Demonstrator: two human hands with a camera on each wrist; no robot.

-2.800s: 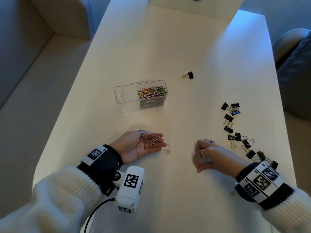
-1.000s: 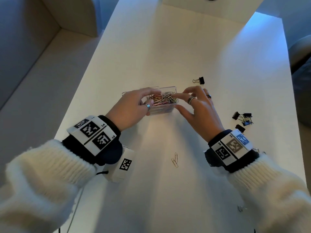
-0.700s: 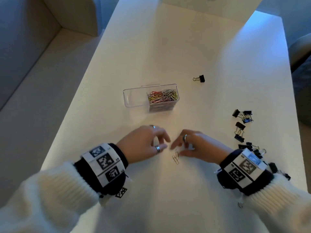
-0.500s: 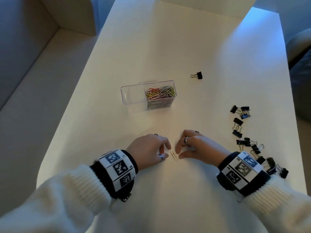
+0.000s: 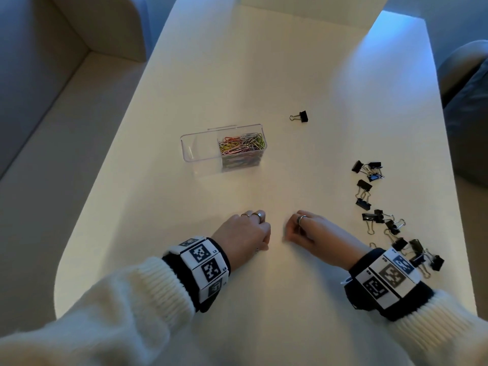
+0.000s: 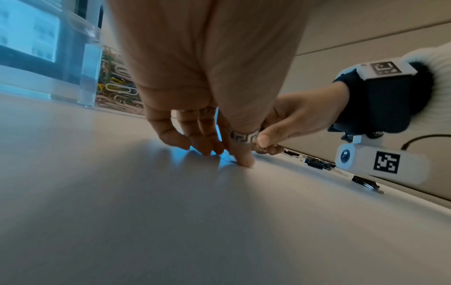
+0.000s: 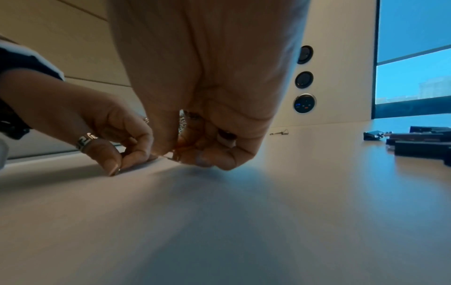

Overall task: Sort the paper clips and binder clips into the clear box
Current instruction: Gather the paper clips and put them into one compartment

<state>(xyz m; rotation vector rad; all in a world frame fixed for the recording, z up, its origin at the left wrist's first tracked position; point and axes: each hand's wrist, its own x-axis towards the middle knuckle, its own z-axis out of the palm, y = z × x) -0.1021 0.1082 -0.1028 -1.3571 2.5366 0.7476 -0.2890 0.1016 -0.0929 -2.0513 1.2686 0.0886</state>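
Note:
The clear box (image 5: 200, 147) stands mid-table, its right compartment full of coloured paper clips (image 5: 241, 146) and its left one bare. Both hands sit close together on the near table, fingers curled. My left hand (image 5: 265, 244) pinches a thin paper clip (image 7: 117, 170) against the tabletop with thumb and forefinger. My right hand (image 5: 286, 237) pinches another paper clip (image 7: 173, 157) at its fingertips. Several black binder clips (image 5: 388, 220) lie scattered to the right of my right hand. One more binder clip (image 5: 301, 117) lies alone behind the box.
The white table (image 5: 264, 75) has a rounded near-left corner and a raised panel at its far end. A pale sofa (image 5: 52, 101) runs along the left, and a dark chair (image 5: 470, 114) stands at the right edge.
Both hands came back from the box to the near table. The two loose paper clips that lay there no longer show on the surface; the hands have closed over them.

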